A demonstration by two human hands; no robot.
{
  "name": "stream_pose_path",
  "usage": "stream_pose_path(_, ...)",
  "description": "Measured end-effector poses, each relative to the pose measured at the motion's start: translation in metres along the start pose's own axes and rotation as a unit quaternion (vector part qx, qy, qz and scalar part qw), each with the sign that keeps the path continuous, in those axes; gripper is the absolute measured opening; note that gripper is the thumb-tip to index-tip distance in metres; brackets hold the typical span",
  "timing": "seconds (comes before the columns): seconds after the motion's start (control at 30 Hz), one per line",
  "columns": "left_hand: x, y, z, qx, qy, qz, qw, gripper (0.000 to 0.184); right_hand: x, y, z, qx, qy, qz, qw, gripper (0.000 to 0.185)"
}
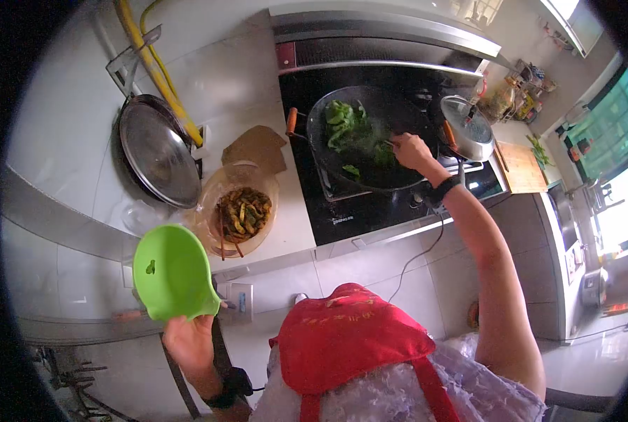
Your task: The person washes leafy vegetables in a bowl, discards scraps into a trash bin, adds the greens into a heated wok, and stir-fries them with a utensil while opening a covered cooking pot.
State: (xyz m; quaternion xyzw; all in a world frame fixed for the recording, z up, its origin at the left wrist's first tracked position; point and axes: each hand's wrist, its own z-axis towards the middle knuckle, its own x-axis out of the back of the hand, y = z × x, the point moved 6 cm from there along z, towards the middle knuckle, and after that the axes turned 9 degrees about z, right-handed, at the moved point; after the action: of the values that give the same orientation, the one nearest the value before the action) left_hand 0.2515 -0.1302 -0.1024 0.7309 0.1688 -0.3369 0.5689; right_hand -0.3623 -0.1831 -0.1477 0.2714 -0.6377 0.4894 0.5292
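My left hand [191,342] holds a bright green plastic bowl [177,274] by its lower edge, tilted so its inside shows, with a small dark leaf stuck in it. Over the large black wok [381,176] on the stove, my right hand [411,151] is closed around a utensil, mostly hidden by the fingers, that points into the wok. Leafy greens [345,125] lie at the wok's left and near my right hand. A bowl of cooked food [244,213] with chopsticks rests on the counter, left of the stove.
A glass-lidded pot [466,130] stands right of the wok. Beyond it are a wooden cutting board [518,167] and seasoning bottles [504,98]. A large round metal lid [161,151] leans at the left wall beside a yellow pipe [163,74]. A thin cable hangs in front of the counter.
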Motion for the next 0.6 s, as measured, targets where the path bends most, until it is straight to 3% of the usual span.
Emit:
stream_pose_path(0.2, 0.001, -0.005, -0.001, 0.014, -0.003, -0.023, 1.000, 0.060, 0.051, 0.032, -0.026, 0.020, -0.150, -0.135, 0.979, 0.035)
stream_pose_path(0.23, -0.001, -0.005, 0.001, 0.009, -0.007, -0.025, 1.000, 0.059, 0.036, 0.055, -0.007, 0.066, -0.132, -0.162, 0.976, 0.035)
stream_pose_path(0.3, -0.005, -0.004, 0.001, 0.003, -0.010, -0.017, 1.000, 0.059, 0.021, 0.059, -0.005, 0.062, -0.098, -0.140, 0.983, 0.034)
stream_pose_path(0.33, -0.010, -0.004, 0.002, -0.001, -0.010, -0.009, 1.000, 0.058, 0.019, 0.050, -0.013, 0.014, -0.080, -0.092, 0.992, 0.033)
stream_pose_path(0.37, -0.014, -0.003, 0.005, -0.009, -0.011, -0.003, 1.000, 0.058, 0.016, 0.046, -0.019, 0.058, -0.058, -0.051, 0.995, 0.032)
stream_pose_path(0.47, -0.018, -0.001, 0.006, 0.015, -0.041, 0.039, 0.998, 0.057, 0.072, 0.029, -0.042, 0.111, -0.074, -0.095, 0.987, 0.028)
stream_pose_path(0.57, -0.005, -0.002, 0.003, 0.004, 0.010, 0.038, 0.999, 0.057, 0.137, 0.021, -0.056, 0.033, -0.189, -0.157, 0.969, 0.024)
stream_pose_path(0.6, -0.008, -0.002, 0.002, 0.002, 0.010, 0.041, 0.999, 0.057, 0.143, 0.020, -0.054, 0.079, -0.203, -0.209, 0.953, 0.026)
